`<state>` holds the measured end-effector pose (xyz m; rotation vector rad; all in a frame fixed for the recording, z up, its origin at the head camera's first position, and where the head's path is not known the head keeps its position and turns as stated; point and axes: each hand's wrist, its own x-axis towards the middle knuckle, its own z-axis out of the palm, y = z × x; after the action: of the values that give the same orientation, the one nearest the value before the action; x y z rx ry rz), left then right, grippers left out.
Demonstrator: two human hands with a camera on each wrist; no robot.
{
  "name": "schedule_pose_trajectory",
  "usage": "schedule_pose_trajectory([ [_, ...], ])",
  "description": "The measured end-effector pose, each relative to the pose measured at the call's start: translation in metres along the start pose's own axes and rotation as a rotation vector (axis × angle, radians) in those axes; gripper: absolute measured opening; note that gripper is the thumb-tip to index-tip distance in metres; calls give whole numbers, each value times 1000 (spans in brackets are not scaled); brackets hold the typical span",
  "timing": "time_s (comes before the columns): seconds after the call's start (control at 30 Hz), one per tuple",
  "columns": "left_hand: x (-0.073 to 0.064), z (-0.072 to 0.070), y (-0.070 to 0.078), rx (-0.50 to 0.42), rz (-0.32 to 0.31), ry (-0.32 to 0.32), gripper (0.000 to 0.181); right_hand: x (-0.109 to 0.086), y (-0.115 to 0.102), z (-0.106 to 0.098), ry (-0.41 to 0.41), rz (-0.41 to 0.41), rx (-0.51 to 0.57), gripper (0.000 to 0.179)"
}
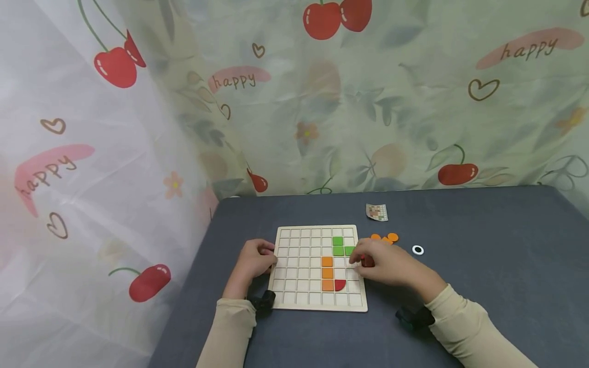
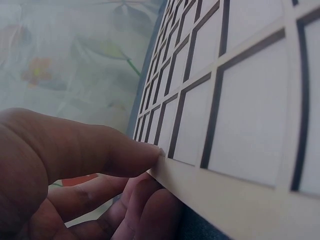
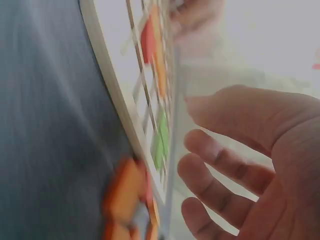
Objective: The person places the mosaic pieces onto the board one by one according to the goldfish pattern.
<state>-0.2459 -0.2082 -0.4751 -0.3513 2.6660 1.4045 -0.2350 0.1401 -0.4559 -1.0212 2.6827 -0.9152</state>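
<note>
A pale grid board (image 1: 294, 271) lies flat on the dark table. At its left edge my left hand (image 1: 255, 260) pinches the rim, the thumb (image 2: 132, 157) on top and the other fingers (image 2: 155, 212) at its side and below. Over the right edge hovers my right hand (image 1: 393, 260), fingers loosely bent and nothing between them in the right wrist view. In the grid sit several green squares (image 1: 338, 240), a column of orange squares (image 1: 327, 273) and a red rounded piece (image 1: 340, 285). Dark red pieces (image 1: 368, 261) are partly hidden under the right hand.
Beyond the right hand lie several orange pieces (image 1: 392, 237), a white ring-like piece with a dark band (image 1: 417, 250) and a small printed card (image 1: 377, 212). A patterned cloth (image 1: 359, 102) hangs behind the table and along its left side.
</note>
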Motion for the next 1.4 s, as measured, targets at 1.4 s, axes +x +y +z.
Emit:
schedule_pose_trajectory([
  [1.4, 2, 0, -4, -1, 9, 2, 29, -65, 61, -34, 96, 162, -81, 16],
])
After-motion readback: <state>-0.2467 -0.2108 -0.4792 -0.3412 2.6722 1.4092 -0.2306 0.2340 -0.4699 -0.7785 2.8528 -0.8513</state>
